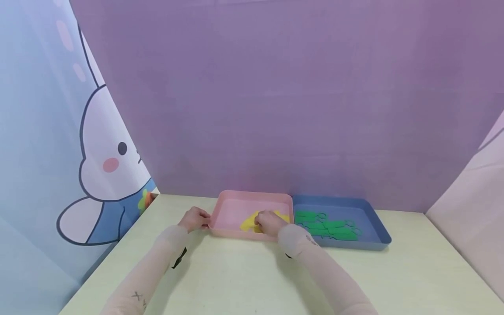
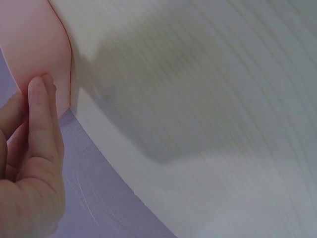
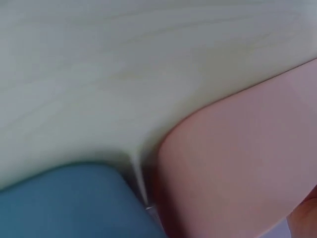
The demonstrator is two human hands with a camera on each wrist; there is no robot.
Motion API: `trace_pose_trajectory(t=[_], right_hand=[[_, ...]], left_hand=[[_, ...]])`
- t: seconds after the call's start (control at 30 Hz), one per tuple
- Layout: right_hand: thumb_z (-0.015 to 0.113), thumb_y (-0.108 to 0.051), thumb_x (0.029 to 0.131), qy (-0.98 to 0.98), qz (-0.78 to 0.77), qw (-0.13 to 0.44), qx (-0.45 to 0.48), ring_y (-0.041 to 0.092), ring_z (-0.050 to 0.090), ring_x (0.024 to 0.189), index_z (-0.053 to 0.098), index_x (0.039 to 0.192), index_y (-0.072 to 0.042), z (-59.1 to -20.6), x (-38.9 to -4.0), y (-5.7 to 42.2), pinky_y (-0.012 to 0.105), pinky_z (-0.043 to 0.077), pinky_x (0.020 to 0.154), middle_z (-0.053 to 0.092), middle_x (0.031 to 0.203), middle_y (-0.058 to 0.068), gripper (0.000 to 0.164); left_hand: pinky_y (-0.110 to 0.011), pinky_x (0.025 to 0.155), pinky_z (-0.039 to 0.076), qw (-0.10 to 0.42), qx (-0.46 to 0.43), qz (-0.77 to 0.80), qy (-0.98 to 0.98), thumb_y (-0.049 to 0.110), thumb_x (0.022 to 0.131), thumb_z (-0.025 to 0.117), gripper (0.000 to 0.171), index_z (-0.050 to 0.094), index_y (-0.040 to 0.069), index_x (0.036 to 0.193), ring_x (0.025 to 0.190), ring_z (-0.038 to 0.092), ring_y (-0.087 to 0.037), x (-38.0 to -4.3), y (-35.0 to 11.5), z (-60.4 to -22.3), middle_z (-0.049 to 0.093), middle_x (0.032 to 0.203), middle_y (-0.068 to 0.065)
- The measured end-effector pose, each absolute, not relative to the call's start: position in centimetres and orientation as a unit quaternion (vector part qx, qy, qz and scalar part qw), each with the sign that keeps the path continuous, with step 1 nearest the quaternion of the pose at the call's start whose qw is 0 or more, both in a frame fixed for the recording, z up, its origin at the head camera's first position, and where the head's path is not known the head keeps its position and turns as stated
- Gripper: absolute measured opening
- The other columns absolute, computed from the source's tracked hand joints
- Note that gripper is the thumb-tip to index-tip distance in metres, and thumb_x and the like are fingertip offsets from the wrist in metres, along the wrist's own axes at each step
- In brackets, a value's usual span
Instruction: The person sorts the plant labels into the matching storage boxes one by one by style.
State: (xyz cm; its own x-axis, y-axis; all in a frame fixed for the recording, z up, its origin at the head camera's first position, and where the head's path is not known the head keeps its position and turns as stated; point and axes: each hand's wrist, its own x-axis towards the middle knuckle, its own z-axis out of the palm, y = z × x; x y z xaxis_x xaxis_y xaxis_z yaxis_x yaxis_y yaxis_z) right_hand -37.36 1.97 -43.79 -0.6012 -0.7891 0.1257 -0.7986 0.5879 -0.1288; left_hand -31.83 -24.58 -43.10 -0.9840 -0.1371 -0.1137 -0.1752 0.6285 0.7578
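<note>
A pink tray [image 1: 236,236] stands on the table, with soft-looking yellow pieces [image 1: 247,224] inside it. My left hand [image 1: 194,219] is at the tray's left end; in the left wrist view its fingertips [image 2: 37,87] press the outer wall and the thumb lies at the rim, pinching it. Inside the tray my right hand [image 1: 269,222] curls its fingers over a yellow piece, which shows on both sides of them. The fingertips are hidden from the head view, and the right wrist view catches only a sliver of that hand [image 3: 303,218].
Right beside the pink tray stands a blue tray [image 1: 372,218], holding several flat green pieces [image 1: 336,225] with thin loops at their ends. A purple backdrop [image 1: 275,109] rises behind both trays. Printed curtain [image 1: 39,153] hangs at the left.
</note>
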Motion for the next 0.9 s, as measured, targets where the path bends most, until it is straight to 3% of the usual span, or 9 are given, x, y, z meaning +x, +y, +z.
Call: trace_pose_trajectory(t=[0.53, 0.67, 0.77, 0.9], right_hand=[[0.063, -0.012, 0.084, -0.905, 0.120, 0.022, 0.409, 0.014, 0.063, 0.085, 0.070, 0.097, -0.008, -43.9, -37.1, 5.1, 0.026, 0.052, 0.075, 0.067, 0.092, 0.002, 0.014], [0.061, -0.015, 0.087, -0.903, 0.132, 0.029, 0.407, 0.014, 0.062, 0.085, 0.069, 0.101, -0.008, -42.0, -36.4, 7.1, 0.027, 0.052, 0.072, 0.065, 0.094, 0.001, 0.018], [0.059, -0.017, 0.089, -0.912, 0.144, 0.044, 0.382, 0.012, 0.061, 0.084, 0.069, 0.101, -0.011, -39.9, -35.7, 9.5, 0.028, 0.051, 0.071, 0.064, 0.094, -0.001, 0.017], [0.056, -0.022, 0.090, -0.924, 0.160, 0.078, 0.338, 0.008, 0.056, 0.068, 0.067, 0.086, -0.015, -37.9, -35.6, 12.9, 0.028, 0.048, 0.062, 0.062, 0.078, -0.006, 0.014]], left_hand=[[-0.027, 0.064, 0.055, 0.022, -0.055, 0.413, 0.909, 0.003, 0.086, 0.058, 0.025, 0.062, -0.010, 0.107, 0.066, 0.065, -0.012, -32.7, -23.9, -43.6, 0.068, 0.091, -0.019], [-0.034, 0.072, 0.054, -0.002, -0.043, 0.368, 0.929, 0.010, 0.090, 0.053, 0.028, 0.060, -0.009, 0.111, 0.078, 0.067, -0.023, -32.1, -24.4, -42.6, 0.065, 0.101, -0.022], [-0.041, 0.078, 0.051, -0.068, -0.015, 0.303, 0.951, 0.018, 0.092, 0.052, 0.031, 0.061, -0.005, 0.111, 0.090, 0.064, -0.030, -31.6, -24.7, -41.3, 0.064, 0.107, -0.021], [-0.040, 0.066, 0.052, -0.278, 0.100, 0.186, 0.937, 0.020, 0.086, 0.061, 0.021, 0.069, 0.004, 0.097, 0.078, 0.065, -0.026, -31.3, -24.5, -39.4, 0.070, 0.090, -0.011]])
